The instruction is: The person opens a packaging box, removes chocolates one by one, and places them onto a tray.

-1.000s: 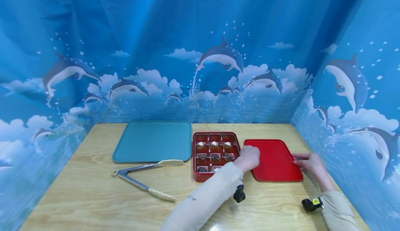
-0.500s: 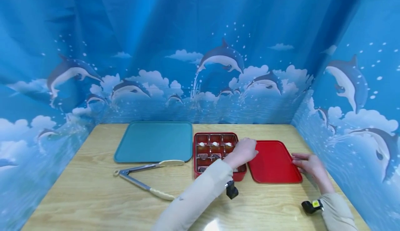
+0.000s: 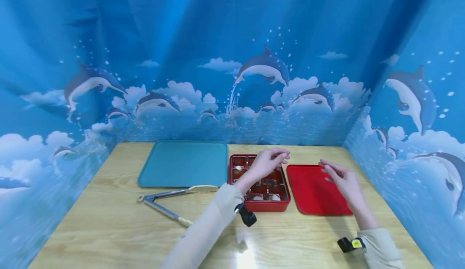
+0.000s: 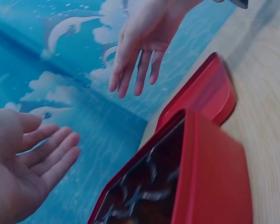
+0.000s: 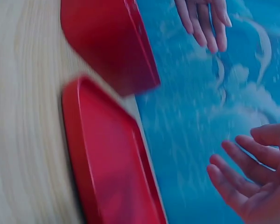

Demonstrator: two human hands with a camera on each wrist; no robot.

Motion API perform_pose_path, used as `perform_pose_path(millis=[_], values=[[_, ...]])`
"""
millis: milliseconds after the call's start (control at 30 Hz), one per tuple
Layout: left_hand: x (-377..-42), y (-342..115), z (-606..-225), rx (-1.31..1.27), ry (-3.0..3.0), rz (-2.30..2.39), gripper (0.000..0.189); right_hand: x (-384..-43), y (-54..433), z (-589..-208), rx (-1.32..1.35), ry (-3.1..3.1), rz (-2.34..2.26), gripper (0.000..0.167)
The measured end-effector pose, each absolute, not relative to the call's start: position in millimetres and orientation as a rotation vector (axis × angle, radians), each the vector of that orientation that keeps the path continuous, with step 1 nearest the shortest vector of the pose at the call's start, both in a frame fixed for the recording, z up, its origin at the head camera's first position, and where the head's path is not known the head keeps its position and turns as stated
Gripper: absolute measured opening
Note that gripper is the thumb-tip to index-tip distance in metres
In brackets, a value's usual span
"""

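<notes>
My left hand [image 3: 267, 163] hovers over the back right part of a red box [image 3: 269, 207], holding nothing, its fingers relaxed. The box has a clear divided insert with small white and dark pieces in several compartments; hand and forearm hide part of it. My right hand [image 3: 343, 180] is raised above the right side of a red lid [image 3: 312, 192], which lies inner side up just right of the box. Both wrist views show the left palm [image 4: 18, 172] and the right palm [image 5: 261, 182] with loosely extended fingers and nothing between them.
A teal tray [image 3: 185, 164] lies at the back left. In front of it are spread metal tongs [image 3: 163, 209] with cream tips, partly behind the left sleeve. A dolphin-printed curtain [image 3: 203, 67] borders the wooden table [image 3: 98, 220] at the back and sides.
Both hands have lifted away from the red lid. The left has drawn back left over the box and its fingers have loosened; the right has risen and moved left above the lid.
</notes>
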State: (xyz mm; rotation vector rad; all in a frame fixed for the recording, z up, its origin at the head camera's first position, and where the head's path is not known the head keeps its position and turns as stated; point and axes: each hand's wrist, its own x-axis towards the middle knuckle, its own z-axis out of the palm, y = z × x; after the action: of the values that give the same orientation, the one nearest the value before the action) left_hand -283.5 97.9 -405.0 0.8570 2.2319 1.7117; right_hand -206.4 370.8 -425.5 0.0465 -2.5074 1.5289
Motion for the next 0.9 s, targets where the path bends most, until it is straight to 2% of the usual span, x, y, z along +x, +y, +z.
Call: perform_pose_path(millis=[367,633,900], values=[[-292,20,-405,0.86,2.272,2.069,0.034,-208,307,-427,0.25,-2.501,1.262,0.041],[-294,-56,-409,0.779,2.536,2.001,0.032,-210,286,-435,0.363,-2.613,1.071,0.05],[-281,-125,-414,0.676,2.757,1.711,0.038,-214,274,-441,0.52,-2.755,0.862,0.069]])
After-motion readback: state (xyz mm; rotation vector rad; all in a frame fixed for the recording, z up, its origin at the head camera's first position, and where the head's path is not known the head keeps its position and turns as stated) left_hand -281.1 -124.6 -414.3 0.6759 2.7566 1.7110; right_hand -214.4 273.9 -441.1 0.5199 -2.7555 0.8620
